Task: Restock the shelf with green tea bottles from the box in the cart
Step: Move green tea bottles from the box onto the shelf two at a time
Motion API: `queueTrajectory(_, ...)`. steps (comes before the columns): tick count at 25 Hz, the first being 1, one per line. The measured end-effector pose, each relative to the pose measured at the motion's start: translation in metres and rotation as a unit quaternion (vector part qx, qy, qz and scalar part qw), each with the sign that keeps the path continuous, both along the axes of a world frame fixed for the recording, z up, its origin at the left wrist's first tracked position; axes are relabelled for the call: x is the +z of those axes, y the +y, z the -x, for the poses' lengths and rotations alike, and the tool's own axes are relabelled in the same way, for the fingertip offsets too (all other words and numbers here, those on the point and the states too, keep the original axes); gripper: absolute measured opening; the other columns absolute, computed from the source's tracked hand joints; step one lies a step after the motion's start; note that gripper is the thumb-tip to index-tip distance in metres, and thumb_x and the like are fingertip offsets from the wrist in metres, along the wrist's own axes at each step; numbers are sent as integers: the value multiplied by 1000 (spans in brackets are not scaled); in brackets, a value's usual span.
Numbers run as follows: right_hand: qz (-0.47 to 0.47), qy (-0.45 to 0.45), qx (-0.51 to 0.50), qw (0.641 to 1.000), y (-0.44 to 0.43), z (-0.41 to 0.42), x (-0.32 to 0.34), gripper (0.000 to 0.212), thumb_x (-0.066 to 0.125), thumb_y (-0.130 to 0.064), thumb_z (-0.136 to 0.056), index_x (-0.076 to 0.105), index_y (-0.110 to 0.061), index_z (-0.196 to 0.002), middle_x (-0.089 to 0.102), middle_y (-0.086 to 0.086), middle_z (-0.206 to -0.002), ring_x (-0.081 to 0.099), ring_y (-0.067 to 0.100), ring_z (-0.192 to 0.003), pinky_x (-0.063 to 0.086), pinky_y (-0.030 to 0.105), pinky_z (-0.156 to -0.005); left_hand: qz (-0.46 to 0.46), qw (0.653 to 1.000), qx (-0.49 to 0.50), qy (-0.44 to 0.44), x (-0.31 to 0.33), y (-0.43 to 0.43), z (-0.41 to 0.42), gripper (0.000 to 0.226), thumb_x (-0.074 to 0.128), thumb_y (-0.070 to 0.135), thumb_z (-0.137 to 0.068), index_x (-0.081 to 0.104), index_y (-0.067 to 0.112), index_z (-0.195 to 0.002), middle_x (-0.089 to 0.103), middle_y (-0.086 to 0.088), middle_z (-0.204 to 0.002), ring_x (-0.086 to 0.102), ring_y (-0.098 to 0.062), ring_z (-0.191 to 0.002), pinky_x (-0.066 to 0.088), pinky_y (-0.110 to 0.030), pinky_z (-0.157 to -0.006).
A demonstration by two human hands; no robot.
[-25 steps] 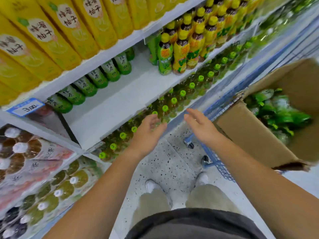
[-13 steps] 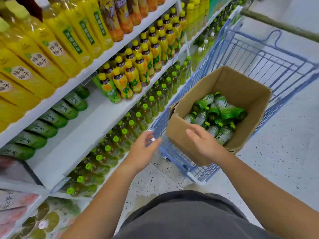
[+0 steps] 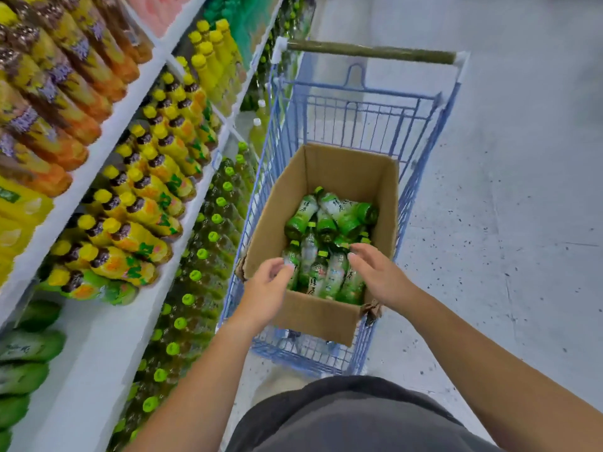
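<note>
Both hands hover empty over the box [image 3: 313,316] in the cart [image 3: 329,357]: left hand [image 3: 266,293] and right hand [image 3: 380,275], each grip loosely open. Green tea bottles [image 3: 326,272] lie jumbled inside; I'd grab the near ones by the body, not the cap.

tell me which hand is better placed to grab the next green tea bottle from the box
Right, probably. The right hand is open directly over the green tea bottles; the left hand hangs at the box edge.

Under your left hand [image 3: 266,295] the box [image 3: 316,316] is matt brown cardboard, torn rough by your right hand [image 3: 378,275]. Between them lie glossy plastic green tea bottles [image 3: 329,275]; the cart [image 3: 359,122] beyond is blue-coated wire.
</note>
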State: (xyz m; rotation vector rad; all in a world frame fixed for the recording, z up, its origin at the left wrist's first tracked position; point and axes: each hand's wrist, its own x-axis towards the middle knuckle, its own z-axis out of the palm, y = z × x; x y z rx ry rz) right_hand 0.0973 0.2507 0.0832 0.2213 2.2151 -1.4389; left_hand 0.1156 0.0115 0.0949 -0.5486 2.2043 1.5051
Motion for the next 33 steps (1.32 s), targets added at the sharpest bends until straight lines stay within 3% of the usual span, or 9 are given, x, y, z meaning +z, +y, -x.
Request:
queueTrajectory(3, -25, -18, -65, 997, -5, 11, -9, 51, 44, -52, -102, 42, -30, -149, 54, -14, -123, 53, 9, -116, 34, 9, -76, -9, 997, -68, -28, -17, -2, 43, 46, 56, 52, -97, 55, 29, -137, 58, 15, -127, 53, 5, -105, 38, -21, -85)
queueTrajectory(6, -60, -53, -116, 990, -24, 23, -28, 53, 44, -53, -102, 41, -31, -149, 54, -13, -126, 53, 9, -116, 31, 6, -74, -3, 991, -124, -50, -49, -10, 86, 51, 56, 53, -97, 52, 25, -140, 58, 8, -133, 53, -7, -112, 37, -22, -84)
queueTrajectory(8, -86, -74, -131, 985, -38, 37, -54, 56, 42, -53, -102, 38, -28, -152, 55, -6, -136, 53, 11, -116, 37, 11, -81, 9, 983, -171, -74, -79, -13, 116, 56, 54, 55, -97, 48, 25, -143, 56, 6, -136, 52, -9, -113, 37, -22, -82)
queueTrajectory(11, -122, -122, -148, 974, -53, 62, -101, 63, 40, -50, -103, 31, -18, -157, 50, 7, -148, 55, 21, -122, 43, 34, -100, 33, 969, -218, -111, -128, -12, 151, 65, 52, 60, -94, 43, 23, -148, 53, 5, -140, 50, -12, -116, 37, -30, -90)
queueTrajectory(16, -202, -226, -168, 938, -46, 80, -176, 60, 39, -46, -104, 38, -6, -148, 50, 19, -143, 54, 35, -123, 45, 43, -103, 118, 951, -221, -179, -199, -9, 171, 51, 49, 57, -92, 53, 20, -126, 62, -3, -120, 58, -19, -96, 39, -34, -78)
queueTrajectory(19, -253, -260, -203, 909, -44, 87, -204, 54, 45, -41, -102, 42, 0, -137, 48, 22, -141, 53, 40, -123, 45, 40, -101, 197, 940, -181, -210, -232, -4, 170, 59, 53, 46, -92, 50, 4, -134, 61, -19, -128, 60, -39, -114, 50, -43, -89)
queueTrajectory(21, -285, -269, -201, 898, -47, 94, -216, 55, 49, -38, -101, 37, 2, -136, 46, 23, -143, 53, 40, -125, 44, 39, -97, 264, 925, -158, -224, -242, 1, 165, 64, 61, 43, -91, 43, 5, -139, 51, -19, -139, 54, -40, -124, 47, -46, -99)
queueTrajectory(27, -339, -227, -213, 888, -45, 102, -234, 71, 78, -32, -84, 36, 2, -130, 59, 22, -130, 62, 38, -117, 52, 39, -90, 357, 871, -253, -226, -261, 15, 143, 104, 75, 21, -86, -1, 1, -155, 27, -23, -145, 53, -39, -122, 51, -44, -95)
queueTrajectory(33, -407, -201, -157, 877, -53, 96, -239, 81, 79, -35, -83, 32, 6, -133, 54, 24, -131, 64, 32, -114, 53, 34, -87, 365, 874, -258, -188, -277, 11, 143, 115, 90, 22, -74, 6, -1, -149, 32, -23, -143, 59, -34, -119, 52, -36, -92)
